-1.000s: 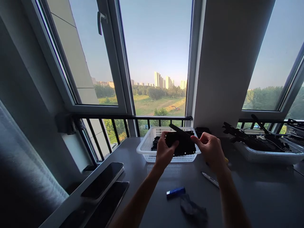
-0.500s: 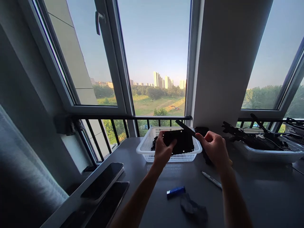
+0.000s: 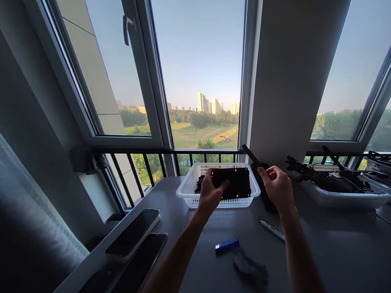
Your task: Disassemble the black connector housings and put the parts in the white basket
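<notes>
Crosswise in left hand's [image 3: 211, 191] grip, black panel [image 3: 240, 183]; in right hand's [image 3: 277, 186] pinch, strip [image 3: 250, 155], tip up-left.

The flat panel [image 3: 240, 184] and the thin strip [image 3: 251, 155] are black; the basket [image 3: 226, 203] is white with a perforated pattern. The small block [image 3: 227, 246] is blue, the tabletop [image 3: 336, 252] grey, the pen [image 3: 271, 230] whitish.

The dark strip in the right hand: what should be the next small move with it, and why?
Perhaps lower the strip to the table before the white basket: the right hand holds it apart from the black panel, which the left hand supports alone, so the panel would probably stay undisturbed.
</notes>
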`<state>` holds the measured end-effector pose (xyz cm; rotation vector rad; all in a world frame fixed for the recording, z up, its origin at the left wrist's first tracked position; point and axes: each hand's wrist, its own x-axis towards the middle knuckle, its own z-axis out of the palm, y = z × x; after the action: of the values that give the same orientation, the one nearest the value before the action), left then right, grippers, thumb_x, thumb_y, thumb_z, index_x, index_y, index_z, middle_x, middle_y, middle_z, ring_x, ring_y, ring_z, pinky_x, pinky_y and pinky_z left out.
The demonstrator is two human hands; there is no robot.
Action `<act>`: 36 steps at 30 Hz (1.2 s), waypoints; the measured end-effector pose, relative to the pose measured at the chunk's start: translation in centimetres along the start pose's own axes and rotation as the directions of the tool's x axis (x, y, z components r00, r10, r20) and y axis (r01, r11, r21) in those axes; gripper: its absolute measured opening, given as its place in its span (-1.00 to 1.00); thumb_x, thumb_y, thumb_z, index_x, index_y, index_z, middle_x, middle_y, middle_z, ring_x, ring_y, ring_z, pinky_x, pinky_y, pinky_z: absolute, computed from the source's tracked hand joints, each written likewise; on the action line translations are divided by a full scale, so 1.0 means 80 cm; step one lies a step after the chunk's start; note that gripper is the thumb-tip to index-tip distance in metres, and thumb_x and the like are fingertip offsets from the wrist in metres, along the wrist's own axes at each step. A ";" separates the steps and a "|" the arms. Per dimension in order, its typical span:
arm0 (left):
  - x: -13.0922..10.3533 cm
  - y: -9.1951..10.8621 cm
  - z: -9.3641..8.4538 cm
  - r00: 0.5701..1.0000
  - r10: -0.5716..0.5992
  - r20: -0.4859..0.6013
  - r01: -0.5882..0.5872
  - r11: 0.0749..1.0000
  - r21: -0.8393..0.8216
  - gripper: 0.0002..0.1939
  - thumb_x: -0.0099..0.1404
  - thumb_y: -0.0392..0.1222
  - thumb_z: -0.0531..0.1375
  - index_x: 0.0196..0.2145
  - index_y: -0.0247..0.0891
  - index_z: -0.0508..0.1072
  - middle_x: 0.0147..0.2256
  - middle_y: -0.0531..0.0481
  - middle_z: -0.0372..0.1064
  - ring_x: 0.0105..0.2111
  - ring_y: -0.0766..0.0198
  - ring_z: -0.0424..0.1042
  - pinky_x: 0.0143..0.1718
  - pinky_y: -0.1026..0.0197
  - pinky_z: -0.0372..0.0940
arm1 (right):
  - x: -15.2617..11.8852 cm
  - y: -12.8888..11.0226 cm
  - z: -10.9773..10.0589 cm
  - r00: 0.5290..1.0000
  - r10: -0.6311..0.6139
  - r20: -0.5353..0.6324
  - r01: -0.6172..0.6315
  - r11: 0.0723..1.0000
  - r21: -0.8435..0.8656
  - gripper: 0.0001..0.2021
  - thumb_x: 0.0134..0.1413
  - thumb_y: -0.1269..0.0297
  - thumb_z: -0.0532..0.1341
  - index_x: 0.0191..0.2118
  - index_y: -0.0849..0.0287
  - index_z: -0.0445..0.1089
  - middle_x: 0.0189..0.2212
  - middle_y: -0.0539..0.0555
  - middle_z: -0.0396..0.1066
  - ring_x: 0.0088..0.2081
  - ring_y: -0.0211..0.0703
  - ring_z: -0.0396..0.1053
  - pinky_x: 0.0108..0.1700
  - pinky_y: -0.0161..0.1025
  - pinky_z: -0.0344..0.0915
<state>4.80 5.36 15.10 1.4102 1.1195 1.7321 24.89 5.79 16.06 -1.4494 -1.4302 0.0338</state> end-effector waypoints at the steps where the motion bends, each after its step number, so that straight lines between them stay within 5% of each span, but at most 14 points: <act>1: -0.003 0.001 0.002 1.000 0.008 0.023 -0.008 1.000 0.018 -0.63 -0.04 -0.25 0.32 -0.24 -0.22 0.35 -0.38 0.06 0.43 -0.34 0.22 0.44 -0.26 0.20 0.33 | -0.003 -0.004 0.004 1.000 -0.013 -0.016 0.013 1.000 0.000 -0.48 0.02 -0.29 0.09 -0.34 0.14 0.36 -0.40 0.10 0.38 -0.43 -0.09 0.34 -0.38 -0.23 0.15; 6: -0.015 0.009 0.007 0.991 0.064 0.118 -0.081 0.986 0.147 -0.70 -0.02 -0.31 0.27 -0.26 -0.21 0.38 -0.40 0.07 0.42 -0.34 0.23 0.43 -0.28 0.22 0.32 | -0.019 -0.032 0.023 0.999 -0.044 0.018 0.043 0.999 0.029 -0.39 -0.12 -0.29 0.20 -0.10 0.12 0.35 -0.18 0.14 0.32 -0.32 -0.05 0.37 -0.35 -0.20 0.23; 13: -0.011 0.015 0.001 0.985 0.001 0.171 -0.008 0.999 0.039 -0.66 -0.04 -0.29 0.28 -0.24 -0.21 0.36 -0.44 0.09 0.40 -0.39 0.24 0.42 -0.37 0.25 0.34 | -0.003 -0.016 0.007 0.958 -0.043 0.285 -0.061 0.936 0.346 -0.54 -0.15 -0.16 0.31 -0.31 0.18 0.47 -0.33 0.13 0.47 -0.27 -0.03 0.41 -0.31 -0.23 0.27; 19: -0.009 0.020 -0.003 0.985 -0.077 0.154 0.084 0.996 -0.036 -0.53 -0.08 -0.22 0.34 -0.18 -0.20 0.34 -0.47 0.10 0.41 -0.47 0.26 0.41 -0.44 0.27 0.33 | -0.001 -0.010 -0.001 0.882 0.020 0.471 -0.283 0.823 0.493 -0.51 -0.18 -0.16 0.33 -0.36 0.25 0.50 -0.61 0.01 0.33 -0.61 -0.29 0.21 -0.59 -0.34 0.06; 27: -0.007 0.015 -0.006 0.992 0.112 0.055 -0.123 0.944 0.307 -0.67 0.01 0.01 0.35 -0.29 -0.19 0.48 -0.39 0.02 0.43 -0.36 0.18 0.41 -0.36 0.23 0.27 | -0.006 -0.022 0.004 0.849 0.036 0.527 -0.347 0.790 0.506 -0.56 -0.27 -0.10 0.39 -0.43 0.23 0.48 -0.67 -0.08 0.22 -0.68 -0.40 0.05 -0.63 -0.37 -0.05; 32: 0.001 0.006 -0.005 0.987 0.067 0.144 -0.082 0.992 0.100 -0.68 0.18 0.00 0.22 -0.17 -0.22 0.51 -0.37 -0.01 0.45 -0.39 0.24 0.40 -0.41 0.28 0.27 | -0.003 -0.015 0.008 0.852 0.097 0.515 -0.432 0.684 0.587 -0.49 -0.26 -0.15 0.37 -0.33 0.22 0.44 -0.62 -0.12 0.19 -0.71 -0.47 -0.08 -0.70 -0.40 -0.13; 36: 0.005 -0.002 -0.003 1.000 -0.015 0.013 0.017 0.985 -0.170 -0.54 0.15 -0.01 0.24 -0.01 -0.24 0.44 -0.26 -0.07 0.48 -0.32 0.21 0.46 -0.33 0.22 0.36 | -0.001 -0.010 0.009 0.830 0.073 0.553 -0.459 0.651 0.604 -0.47 -0.24 -0.12 0.39 -0.23 0.22 0.42 -0.55 -0.10 0.25 -0.69 -0.49 -0.05 -0.71 -0.43 -0.12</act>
<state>4.45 5.77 15.10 1.3018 0.9498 1.7610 23.85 5.94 16.19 -0.9798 -1.3180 1.1277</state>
